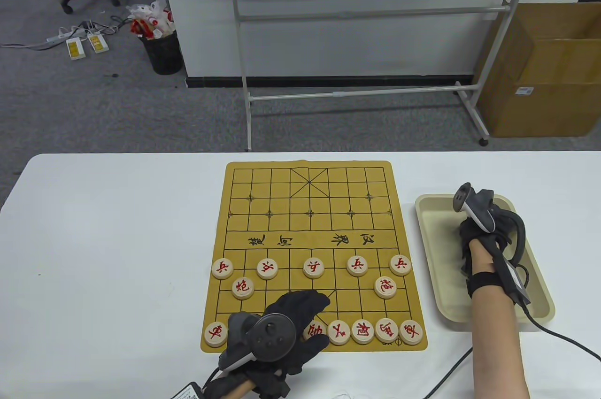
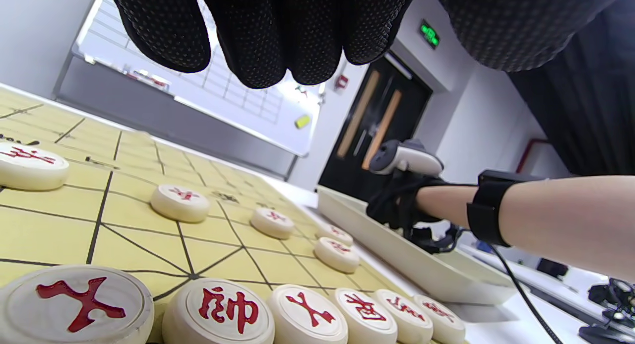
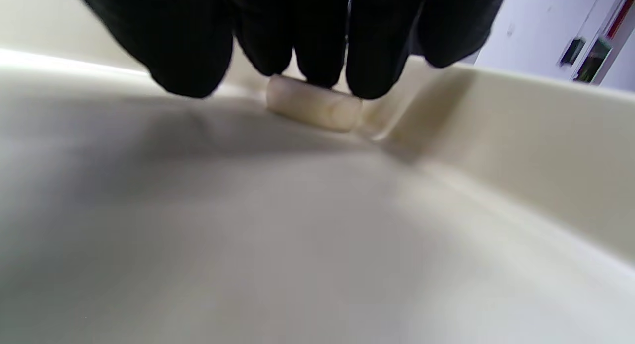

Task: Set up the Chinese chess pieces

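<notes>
Right hand (image 1: pixel 474 234) reaches into the tray (image 1: pixel 434 230) at 3 o'clock of the board (image 1: pixel 310 225).
Its fingertips (image 3: pixel 362 81) touch a pale chess piece (image 3: pixel 313 107) near the tray's corner; the grip is unclear. Left hand (image 1: pixel 286 324) hovers, fingers relaxed, over the near row.

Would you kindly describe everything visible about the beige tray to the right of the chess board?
The tray is a shallow rectangular dish with rounded corners and a raised, sloping rim, in plain cream that looks like plastic. It lies flat on the white table, just right of the board, long side running away from the person. The right hand reaches into it, and in the right wrist view its fingers touch one pale chess piece near a far corner.
</notes>
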Motion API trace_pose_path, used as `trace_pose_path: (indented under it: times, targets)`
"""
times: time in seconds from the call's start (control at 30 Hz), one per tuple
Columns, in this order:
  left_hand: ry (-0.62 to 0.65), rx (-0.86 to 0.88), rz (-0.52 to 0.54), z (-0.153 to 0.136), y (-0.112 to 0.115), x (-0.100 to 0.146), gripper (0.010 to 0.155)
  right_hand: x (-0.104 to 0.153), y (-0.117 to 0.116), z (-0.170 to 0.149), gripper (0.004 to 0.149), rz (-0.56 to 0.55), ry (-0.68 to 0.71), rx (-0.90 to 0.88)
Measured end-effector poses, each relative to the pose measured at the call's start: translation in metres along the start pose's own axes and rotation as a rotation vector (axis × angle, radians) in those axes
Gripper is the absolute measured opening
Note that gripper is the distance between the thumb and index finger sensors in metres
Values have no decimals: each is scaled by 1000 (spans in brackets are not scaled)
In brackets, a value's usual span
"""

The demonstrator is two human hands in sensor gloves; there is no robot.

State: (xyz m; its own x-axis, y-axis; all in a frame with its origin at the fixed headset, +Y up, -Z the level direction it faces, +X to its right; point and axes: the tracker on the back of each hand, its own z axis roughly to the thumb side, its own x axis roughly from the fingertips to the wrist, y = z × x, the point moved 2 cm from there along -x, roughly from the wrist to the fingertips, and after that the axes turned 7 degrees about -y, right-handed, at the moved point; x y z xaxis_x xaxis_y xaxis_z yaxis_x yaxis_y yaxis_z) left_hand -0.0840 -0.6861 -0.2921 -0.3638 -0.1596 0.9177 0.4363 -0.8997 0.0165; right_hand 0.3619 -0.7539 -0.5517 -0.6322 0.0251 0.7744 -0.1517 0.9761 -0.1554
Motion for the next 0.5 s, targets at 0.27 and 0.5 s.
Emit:
trace_pose_path:
  times: [0.27,0.5]
  targets:
    - [-10,4,2,-1,-1,-1,76,2,4,-2,62,23,40,9]
    - [-8,2,3,-1,0,-1,76,4,5,-2,59,70,31,59]
